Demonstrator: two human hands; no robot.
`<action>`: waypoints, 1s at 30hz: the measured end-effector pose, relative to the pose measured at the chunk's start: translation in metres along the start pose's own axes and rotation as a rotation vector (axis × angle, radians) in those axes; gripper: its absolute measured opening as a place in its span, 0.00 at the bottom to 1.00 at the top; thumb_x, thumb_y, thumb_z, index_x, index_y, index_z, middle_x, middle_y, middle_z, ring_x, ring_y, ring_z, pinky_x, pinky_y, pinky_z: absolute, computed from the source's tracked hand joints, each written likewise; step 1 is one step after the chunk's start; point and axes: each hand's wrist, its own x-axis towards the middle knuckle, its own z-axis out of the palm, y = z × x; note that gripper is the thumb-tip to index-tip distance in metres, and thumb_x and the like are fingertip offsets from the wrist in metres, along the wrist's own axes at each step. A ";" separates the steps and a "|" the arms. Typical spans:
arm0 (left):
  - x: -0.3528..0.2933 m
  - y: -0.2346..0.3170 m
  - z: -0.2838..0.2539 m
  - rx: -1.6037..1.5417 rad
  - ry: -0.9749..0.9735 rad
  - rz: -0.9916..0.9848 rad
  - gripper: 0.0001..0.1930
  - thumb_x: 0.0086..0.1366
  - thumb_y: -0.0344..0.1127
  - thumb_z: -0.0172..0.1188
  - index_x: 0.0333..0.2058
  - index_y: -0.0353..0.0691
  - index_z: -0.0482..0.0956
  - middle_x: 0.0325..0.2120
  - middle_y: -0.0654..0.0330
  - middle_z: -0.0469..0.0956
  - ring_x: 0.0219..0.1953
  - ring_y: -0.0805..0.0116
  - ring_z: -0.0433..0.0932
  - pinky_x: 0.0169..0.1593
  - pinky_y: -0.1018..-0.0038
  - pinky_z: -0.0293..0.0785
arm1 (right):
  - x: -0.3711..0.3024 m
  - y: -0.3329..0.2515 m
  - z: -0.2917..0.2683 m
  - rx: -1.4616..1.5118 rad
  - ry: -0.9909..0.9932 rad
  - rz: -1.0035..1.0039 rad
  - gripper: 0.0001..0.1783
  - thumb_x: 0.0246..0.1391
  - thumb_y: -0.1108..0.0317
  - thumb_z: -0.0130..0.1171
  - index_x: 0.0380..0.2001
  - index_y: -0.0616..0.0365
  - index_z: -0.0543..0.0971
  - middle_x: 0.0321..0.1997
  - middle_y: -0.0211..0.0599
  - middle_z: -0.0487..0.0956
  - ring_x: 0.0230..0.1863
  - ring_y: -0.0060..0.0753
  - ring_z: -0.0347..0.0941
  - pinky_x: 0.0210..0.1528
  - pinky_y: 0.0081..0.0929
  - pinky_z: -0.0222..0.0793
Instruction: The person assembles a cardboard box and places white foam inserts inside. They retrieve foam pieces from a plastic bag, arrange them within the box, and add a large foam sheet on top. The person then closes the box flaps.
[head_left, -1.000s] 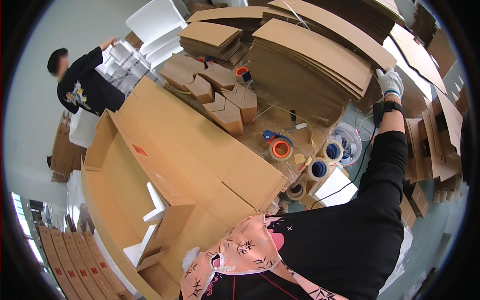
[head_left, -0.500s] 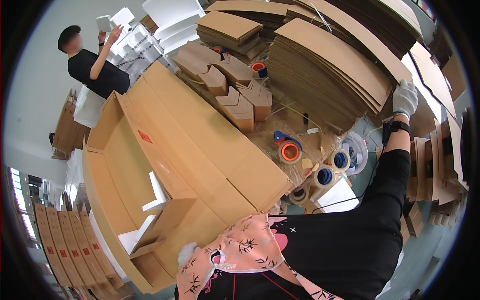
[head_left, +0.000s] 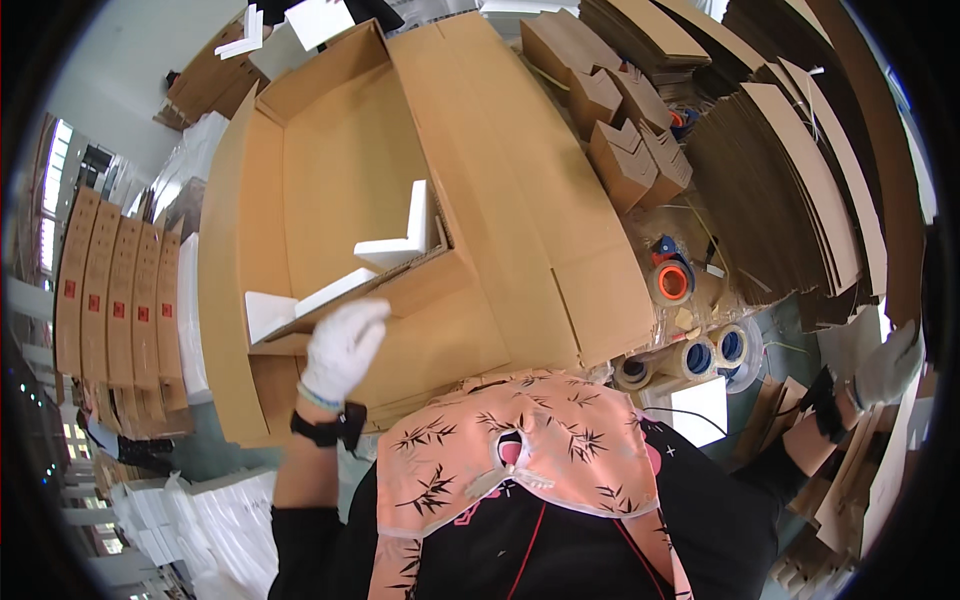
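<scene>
My left hand (head_left: 345, 347), in a white glove, hovers over the near end of a large open cardboard box (head_left: 222, 300). Its fingers are loosely stretched, with nothing visible in them. White L-shaped foam pieces line the near inner edge: a corner piece (head_left: 400, 240), and another foam corner (head_left: 270, 315) at the left. Far to the right, my gloved right hand (head_left: 888, 368) is closed at the lower end of a long brown cardboard sheet (head_left: 893, 180); the glove hides part of the grip.
Tape rolls (head_left: 698, 357) and an orange-cored tape dispenser (head_left: 672, 280) lie right of the box. Stacked cardboard sheets (head_left: 770, 190) and folded cardboard angles (head_left: 625, 165) stand behind them. A co-worker's white foam pieces (head_left: 320, 22) show at the top. Flat cartons (head_left: 95, 290) lean at the left.
My view has swung left. My left hand has come up from beside the box to above its near end. The right hand has drawn nearer to me, and a brown sheet rises above it.
</scene>
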 end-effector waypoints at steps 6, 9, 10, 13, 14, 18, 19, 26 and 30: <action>0.103 -0.053 -0.017 0.517 -0.205 -0.002 0.30 0.57 0.45 0.60 0.56 0.37 0.71 0.53 0.47 0.75 0.56 0.51 0.71 0.61 0.61 0.67 | -0.042 -0.174 -0.101 0.468 -0.007 0.625 0.15 0.62 0.60 0.56 0.40 0.62 0.82 0.31 0.36 0.82 0.32 0.31 0.78 0.38 0.24 0.75; 0.146 -0.069 0.001 0.458 -0.550 -0.263 0.29 0.59 0.50 0.55 0.56 0.40 0.74 0.55 0.51 0.75 0.58 0.53 0.71 0.62 0.62 0.66 | -0.076 -0.200 -0.129 0.673 0.032 0.655 0.16 0.59 0.64 0.55 0.40 0.67 0.80 0.26 0.36 0.78 0.25 0.25 0.71 0.32 0.22 0.69; 0.149 -0.065 0.001 0.399 -0.608 -0.254 0.27 0.59 0.50 0.54 0.54 0.42 0.76 0.55 0.53 0.75 0.57 0.54 0.71 0.61 0.63 0.67 | -0.084 -0.222 -0.143 0.724 0.036 0.752 0.15 0.58 0.65 0.55 0.39 0.69 0.80 0.24 0.36 0.77 0.23 0.24 0.68 0.29 0.21 0.66; 0.143 -0.075 0.005 0.223 -0.671 -0.136 0.22 0.60 0.50 0.50 0.47 0.49 0.83 0.54 0.60 0.77 0.56 0.55 0.74 0.60 0.66 0.68 | -0.113 -0.241 -0.164 0.895 -0.026 0.747 0.14 0.60 0.71 0.49 0.43 0.66 0.80 0.27 0.34 0.78 0.25 0.22 0.67 0.30 0.20 0.64; 0.142 -0.094 0.016 0.205 -0.656 -0.089 0.21 0.60 0.50 0.50 0.46 0.49 0.83 0.53 0.59 0.78 0.56 0.56 0.74 0.59 0.66 0.69 | -0.128 -0.246 -0.170 0.933 -0.058 0.720 0.14 0.60 0.72 0.48 0.43 0.65 0.79 0.28 0.33 0.78 0.25 0.22 0.67 0.30 0.20 0.63; 0.140 -0.101 0.032 0.249 -0.669 0.194 0.20 0.64 0.47 0.50 0.46 0.43 0.81 0.50 0.57 0.79 0.55 0.55 0.74 0.58 0.65 0.69 | -0.150 -0.288 -0.194 1.022 -0.192 0.702 0.14 0.61 0.76 0.46 0.45 0.63 0.79 0.30 0.30 0.78 0.25 0.15 0.65 0.25 0.13 0.56; 0.143 -0.092 0.029 0.321 -0.741 0.149 0.22 0.65 0.48 0.49 0.49 0.41 0.80 0.52 0.56 0.78 0.55 0.54 0.74 0.59 0.66 0.69 | -0.157 -0.293 -0.196 1.077 -0.260 0.742 0.14 0.61 0.77 0.45 0.45 0.63 0.78 0.29 0.30 0.78 0.24 0.13 0.63 0.24 0.12 0.54; 0.081 -0.087 -0.011 -0.161 0.027 0.089 0.18 0.71 0.41 0.49 0.51 0.36 0.78 0.49 0.51 0.79 0.55 0.57 0.76 0.60 0.67 0.69 | -0.166 -0.329 -0.182 1.417 -0.540 0.807 0.10 0.65 0.73 0.49 0.44 0.61 0.78 0.27 0.24 0.75 0.20 0.07 0.57 0.21 0.09 0.48; 0.039 -0.127 -0.057 -0.802 0.249 -0.073 0.27 0.72 0.49 0.48 0.57 0.30 0.71 0.57 0.49 0.73 0.60 0.56 0.72 0.66 0.65 0.63 | -0.158 -0.356 -0.160 1.537 -0.781 0.861 0.09 0.66 0.69 0.50 0.41 0.59 0.78 0.24 0.21 0.73 0.18 0.06 0.57 0.18 0.07 0.48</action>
